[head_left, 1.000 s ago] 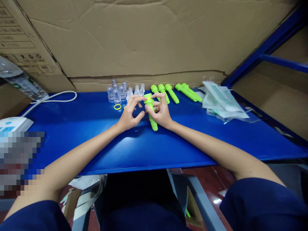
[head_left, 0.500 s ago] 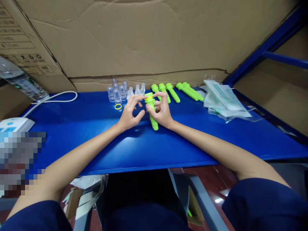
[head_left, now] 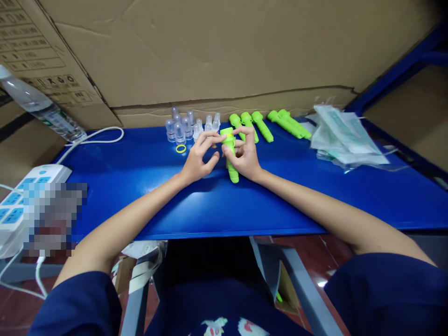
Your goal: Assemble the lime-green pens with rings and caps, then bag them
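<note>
My right hand (head_left: 248, 156) is closed around a lime-green flashlight-shaped plastic tube (head_left: 232, 169), its wide end up and tilted slightly left. A yellow ring (head_left: 229, 136) sits around the tube near the top. My right index finger reaches across to the ring's right side. From the left, my left hand (head_left: 199, 161) touches the ring with its fingertips, thumb held apart from the other fingers. Another yellow ring (head_left: 181, 149) lies flat on the blue table, left of my left hand. Clear plastic caps (head_left: 179, 134) stand behind it.
Several more green tubes (head_left: 263, 127) lie toward the back. Plastic-wrapped packets (head_left: 345, 137) are piled at the right. A power strip (head_left: 24, 200), a cable and a water bottle (head_left: 45, 109) are at the left. Cardboard (head_left: 210, 56) walls the back of the blue table (head_left: 196, 214).
The whole view has shifted, so the scene sits further right and slightly higher. Both hands keep nearly the same pose at the tube's ring.
</note>
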The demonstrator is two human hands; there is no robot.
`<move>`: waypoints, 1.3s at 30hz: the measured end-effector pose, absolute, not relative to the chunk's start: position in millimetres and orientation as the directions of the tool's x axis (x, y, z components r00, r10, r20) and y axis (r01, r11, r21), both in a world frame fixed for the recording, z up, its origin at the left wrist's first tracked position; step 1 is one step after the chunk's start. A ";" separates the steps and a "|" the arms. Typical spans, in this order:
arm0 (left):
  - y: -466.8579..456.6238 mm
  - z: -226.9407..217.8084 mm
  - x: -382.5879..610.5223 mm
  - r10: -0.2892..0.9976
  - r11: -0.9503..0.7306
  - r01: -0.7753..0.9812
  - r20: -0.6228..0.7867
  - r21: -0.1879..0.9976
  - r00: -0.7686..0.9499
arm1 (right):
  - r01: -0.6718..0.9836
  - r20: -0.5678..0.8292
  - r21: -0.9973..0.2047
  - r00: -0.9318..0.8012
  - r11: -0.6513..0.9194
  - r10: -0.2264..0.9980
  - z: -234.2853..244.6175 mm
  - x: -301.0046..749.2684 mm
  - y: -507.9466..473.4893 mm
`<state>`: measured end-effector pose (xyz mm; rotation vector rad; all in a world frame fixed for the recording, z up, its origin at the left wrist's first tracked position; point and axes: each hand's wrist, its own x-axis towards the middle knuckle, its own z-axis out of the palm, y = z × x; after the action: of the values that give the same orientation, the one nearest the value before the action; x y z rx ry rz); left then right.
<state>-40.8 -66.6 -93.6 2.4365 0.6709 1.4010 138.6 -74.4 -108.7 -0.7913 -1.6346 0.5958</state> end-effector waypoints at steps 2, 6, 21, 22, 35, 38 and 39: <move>-66.9 -92.4 -41.0 0.524 -0.852 0.270 0.737 0.449 0.426 | 0.184 0.635 -0.744 -0.104 0.642 0.766 -108.7 138.1 -74.5; -64.8 -93.2 -41.1 0.537 -0.844 0.270 0.732 0.464 0.420 | 0.171 0.616 -0.760 -0.114 0.627 0.779 -110.3 139.3 -73.7; -54.1 -96.7 -41.3 0.667 -0.713 0.134 0.608 0.688 0.430 | 0.093 0.492 -0.851 -0.203 0.517 0.847 -108.3 142.2 -76.6; -54.0 -96.8 -41.4 0.668 -0.711 0.133 0.605 0.690 0.434 | 0.093 0.489 -0.852 -0.207 0.514 0.848 -108.4 142.7 -76.5; -55.5 -99.5 -40.4 0.615 -0.763 0.149 0.636 0.629 0.466 | 0.107 0.522 -0.831 -0.190 0.546 0.832 -108.4 142.5 -74.5; -56.1 -99.9 -41.2 0.621 -0.759 0.169 0.622 0.628 0.476 | 0.093 0.507 -0.840 -0.217 0.534 0.835 -108.1 142.6 -74.3; -56.2 -100.3 -41.5 0.622 -0.758 0.172 0.617 0.630 0.482 | 0.087 0.504 -0.842 -0.223 0.532 0.835 -108.2 142.7 -74.1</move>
<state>-41.5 -56.2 -100.3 2.2400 0.6561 1.2202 142.7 -74.1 -108.2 -0.7894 -1.6658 0.8442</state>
